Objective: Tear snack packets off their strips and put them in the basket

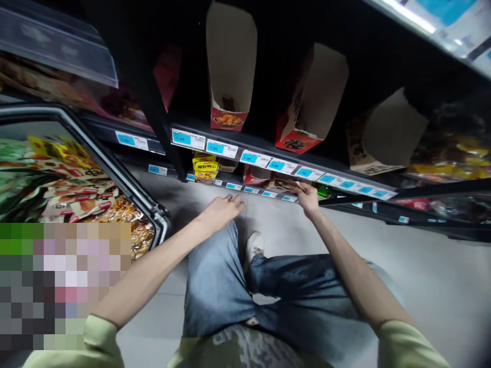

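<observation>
While your left hand [223,210] hovers near the left knee of your jeans [213,271], fingers loosely parted, your right hand [308,198] reaches to the front of the lower shelf [260,192]. Hands well apart. Right fingers bent at the right end of some brown packets [281,183]; whether they pinch one, you cannot tell from here, as the detail is too small. Those packets lie on the lower shelf, just behind its labelled front edge, partly under the shelf above.

Along the same row: a green packet [323,191] just beyond your right hand, a red box [255,175] left of the brown packets, and further left a yellow packet [205,169] standing at the edge, face toward you.

Upper shelf [261,152]: front strip carries blue-and-white price labels [282,165], several reading 1.00. On it, three cut-away cartons: one with food pictured on its red front [230,66], a second red-fronted one [318,97], a pale one [389,133] to the right. Yellow packs beyond it, blurred.

To your left, a dark-rimmed bin [109,166] heaped with yellow, green and pale packets; small wrapped brown pieces [141,236] at its near corner. Below you, one white shoe [255,245] on grey floor tiles [433,286].
</observation>
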Demonstrator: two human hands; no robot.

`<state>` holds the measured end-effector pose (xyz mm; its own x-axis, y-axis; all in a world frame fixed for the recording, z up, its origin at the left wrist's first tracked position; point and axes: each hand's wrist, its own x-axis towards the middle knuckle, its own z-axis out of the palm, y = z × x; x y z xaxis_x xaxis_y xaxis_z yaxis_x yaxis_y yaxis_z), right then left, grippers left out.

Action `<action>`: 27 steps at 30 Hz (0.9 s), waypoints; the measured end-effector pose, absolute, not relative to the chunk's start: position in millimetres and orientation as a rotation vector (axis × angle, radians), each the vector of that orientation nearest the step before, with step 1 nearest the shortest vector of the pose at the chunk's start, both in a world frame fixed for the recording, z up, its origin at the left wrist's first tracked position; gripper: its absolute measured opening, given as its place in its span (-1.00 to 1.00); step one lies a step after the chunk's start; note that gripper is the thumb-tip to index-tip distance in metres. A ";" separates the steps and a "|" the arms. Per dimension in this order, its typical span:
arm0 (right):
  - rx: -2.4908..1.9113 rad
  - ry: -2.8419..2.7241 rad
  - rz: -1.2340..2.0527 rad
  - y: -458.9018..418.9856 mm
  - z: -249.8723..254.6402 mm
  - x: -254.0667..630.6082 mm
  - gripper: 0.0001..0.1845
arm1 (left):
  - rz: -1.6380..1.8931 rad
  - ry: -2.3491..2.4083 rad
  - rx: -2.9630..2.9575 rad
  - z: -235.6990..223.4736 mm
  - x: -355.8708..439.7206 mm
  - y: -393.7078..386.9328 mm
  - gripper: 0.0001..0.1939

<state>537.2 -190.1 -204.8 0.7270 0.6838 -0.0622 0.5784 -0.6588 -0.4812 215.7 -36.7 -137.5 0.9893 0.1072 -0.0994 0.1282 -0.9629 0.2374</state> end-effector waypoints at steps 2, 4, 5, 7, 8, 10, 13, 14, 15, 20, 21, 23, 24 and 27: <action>-2.550 -0.946 0.344 -186.8 -207.8 540.8 -0.55 | -0.125 0.167 2.865 -137.0 215.1 -36.8 -0.72; -2.622 -0.922 0.315 -182.2 -206.9 546.6 -0.57 | -0.118 0.166 2.856 -137.1 214.8 -36.7 -0.72; -2.664 -0.915 0.287 -179.4 -205.7 550.3 -0.58 | -0.113 0.165 2.854 -137.2 214.7 -36.4 -0.72; -2.753 -0.912 0.213 -173.4 -203.4 557.5 -0.58 | -0.110 0.166 2.856 -137.2 214.6 -35.4 -0.71; -2.796 -0.915 0.176 -170.4 -203.0 560.5 -0.57 | -0.113 0.165 2.861 -137.1 214.5 -34.8 -0.70; -2.873 -0.934 0.132 -165.1 -204.3 564.1 -0.56 | -0.122 0.164 2.874 -136.9 214.3 -33.7 -0.70; -2.979 -0.986 0.161 -160.2 -210.5 563.8 -0.54 | -0.134 0.185 2.873 -137.5 214.0 -32.9 -0.69; -3.014 -1.001 0.187 -159.4 -212.7 563.0 -0.55 | -0.138 0.190 2.862 -138.0 214.0 -32.9 -0.69; -3.048 -1.016 0.214 -158.8 -214.6 562.3 -0.55 | -0.142 0.190 2.848 -138.4 214.0 -33.0 -0.69; -3.149 -1.136 0.366 -155.4 -214.4 561.5 -0.53 | -0.163 0.198 2.813 -138.1 214.0 -34.1 -0.69; -3.154 -1.168 0.417 -154.5 -212.9 561.1 -0.53 | -0.166 0.200 2.817 -137.7 213.9 -34.3 -0.69; -3.156 -1.226 0.516 -152.8 -209.3 558.6 -0.54 | -0.176 0.190 2.835 -137.2 213.5 -34.3 -0.69; -3.155 -1.252 0.551 -152.1 -207.5 556.6 -0.55 | -0.180 0.182 2.847 -137.3 213.3 -34.1 -0.69; -3.160 -1.320 0.598 -150.1 -202.0 549.1 -0.56 | -0.176 0.173 2.882 -138.5 212.6 -33.0 -0.70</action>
